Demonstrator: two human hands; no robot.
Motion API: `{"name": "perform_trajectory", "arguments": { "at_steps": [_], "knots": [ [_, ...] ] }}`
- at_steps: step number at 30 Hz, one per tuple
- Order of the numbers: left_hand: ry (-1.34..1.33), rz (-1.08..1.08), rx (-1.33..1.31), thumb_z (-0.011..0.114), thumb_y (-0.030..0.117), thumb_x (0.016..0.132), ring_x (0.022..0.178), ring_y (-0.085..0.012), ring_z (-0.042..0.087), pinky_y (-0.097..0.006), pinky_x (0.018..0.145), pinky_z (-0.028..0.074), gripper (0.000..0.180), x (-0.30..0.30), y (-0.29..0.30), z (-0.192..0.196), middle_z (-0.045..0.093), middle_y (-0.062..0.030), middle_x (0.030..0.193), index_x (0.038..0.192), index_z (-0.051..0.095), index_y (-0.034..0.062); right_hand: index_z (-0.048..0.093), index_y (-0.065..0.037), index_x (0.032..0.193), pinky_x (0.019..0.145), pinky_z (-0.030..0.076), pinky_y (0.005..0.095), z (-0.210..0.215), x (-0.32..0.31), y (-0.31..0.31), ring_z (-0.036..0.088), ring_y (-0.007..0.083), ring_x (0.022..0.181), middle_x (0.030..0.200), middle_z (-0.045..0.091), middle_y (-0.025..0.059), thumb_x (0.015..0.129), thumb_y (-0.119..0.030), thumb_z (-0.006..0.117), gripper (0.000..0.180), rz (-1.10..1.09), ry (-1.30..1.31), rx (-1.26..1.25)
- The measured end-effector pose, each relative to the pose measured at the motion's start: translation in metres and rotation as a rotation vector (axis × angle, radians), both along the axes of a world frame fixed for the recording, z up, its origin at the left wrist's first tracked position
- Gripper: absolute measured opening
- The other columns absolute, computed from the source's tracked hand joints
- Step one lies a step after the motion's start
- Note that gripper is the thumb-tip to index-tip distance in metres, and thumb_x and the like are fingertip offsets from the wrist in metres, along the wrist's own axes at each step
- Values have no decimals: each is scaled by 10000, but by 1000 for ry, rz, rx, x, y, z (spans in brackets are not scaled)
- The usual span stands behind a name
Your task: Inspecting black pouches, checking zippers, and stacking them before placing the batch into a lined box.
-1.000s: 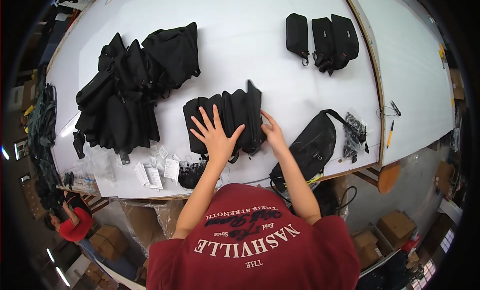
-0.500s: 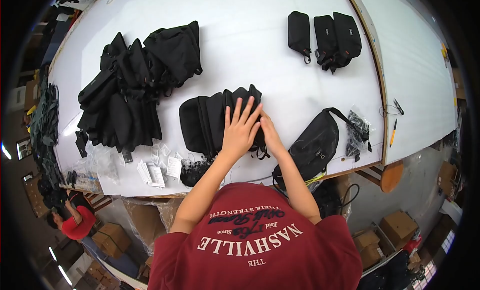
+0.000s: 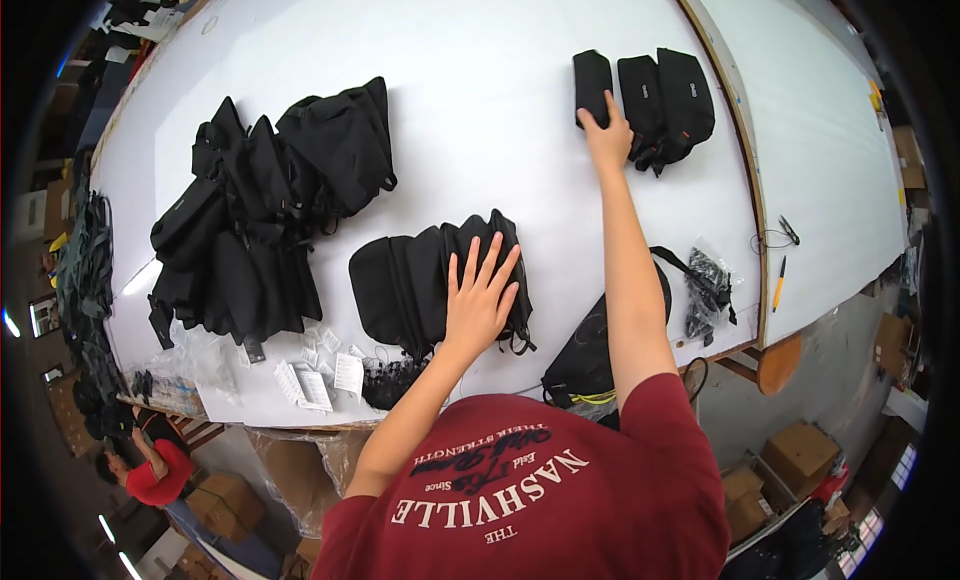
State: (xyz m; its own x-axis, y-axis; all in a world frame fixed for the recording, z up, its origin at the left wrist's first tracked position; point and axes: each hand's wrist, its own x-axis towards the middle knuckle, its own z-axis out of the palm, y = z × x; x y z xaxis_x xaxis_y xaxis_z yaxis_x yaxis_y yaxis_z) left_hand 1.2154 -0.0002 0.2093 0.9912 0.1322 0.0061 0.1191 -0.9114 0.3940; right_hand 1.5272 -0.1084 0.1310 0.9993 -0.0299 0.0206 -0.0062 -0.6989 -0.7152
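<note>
My left hand [image 3: 482, 298] lies with spread fingers on a row of overlapping black fabric pouches [image 3: 385, 290] in the middle of the table. At the far right, my right hand [image 3: 608, 138] grips the near end of a black pouch [image 3: 592, 72], thumb on its left side and fingers over its right. Beside that pouch lie two more black pouches, one in the middle [image 3: 641, 95] and one on the right [image 3: 688, 100]; small pale marks show on both. My right forearm partly hides a black bag with a strap [image 3: 580, 355] near the table's front edge.
A large heap of black bags [image 3: 250, 250] covers the table's left side. White paper tags [image 3: 315, 388], clear plastic and small black parts [image 3: 395, 382] lie along the front edge. Right of them are a plastic packet [image 3: 708, 290], an orange pen [image 3: 778, 285] and snips [image 3: 789, 230]. A person in red [image 3: 160, 470] is at lower left.
My right hand has left the row of pouches and reached far right to the leftmost of the three pouches there. My left hand stays on the row. The whole view has shifted slightly.
</note>
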Motion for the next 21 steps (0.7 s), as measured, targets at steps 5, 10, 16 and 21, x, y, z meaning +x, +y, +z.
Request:
{"name": "perform_trajectory", "arguments": {
  "at_steps": [5,10,16,21],
  "knots": [
    [31,39,-37,505,245,931,1401,-305,237,-533,1126,128,492,-4,9,4,299,-46,1516,1413,420,204,437,19,1367,986,382,289,37,-124,-20,515,193,1149,1274,544,115,876,-230,587,570,56,314,915],
    [-29,95,-101,495,229,934,1383,-282,276,-493,1123,148,502,10,2,9,356,-62,1480,1418,403,136,364,23,1411,988,385,282,37,-261,-46,493,189,1181,1347,480,136,897,-138,558,573,185,598,971],
    [-34,-65,-9,514,292,934,1395,-273,274,-509,1126,170,542,32,-9,0,328,-42,1506,1438,373,153,404,33,1382,1062,315,308,52,-234,-56,443,194,1246,1356,489,134,906,-201,604,567,616,753,734],
    [12,-78,72,497,313,943,1410,-266,243,-515,1129,161,547,27,-11,-2,300,-32,1520,1451,357,167,610,-54,1159,1034,357,387,60,-84,-89,509,300,1181,1157,616,150,774,-180,718,419,175,-130,162]
  ]
}}
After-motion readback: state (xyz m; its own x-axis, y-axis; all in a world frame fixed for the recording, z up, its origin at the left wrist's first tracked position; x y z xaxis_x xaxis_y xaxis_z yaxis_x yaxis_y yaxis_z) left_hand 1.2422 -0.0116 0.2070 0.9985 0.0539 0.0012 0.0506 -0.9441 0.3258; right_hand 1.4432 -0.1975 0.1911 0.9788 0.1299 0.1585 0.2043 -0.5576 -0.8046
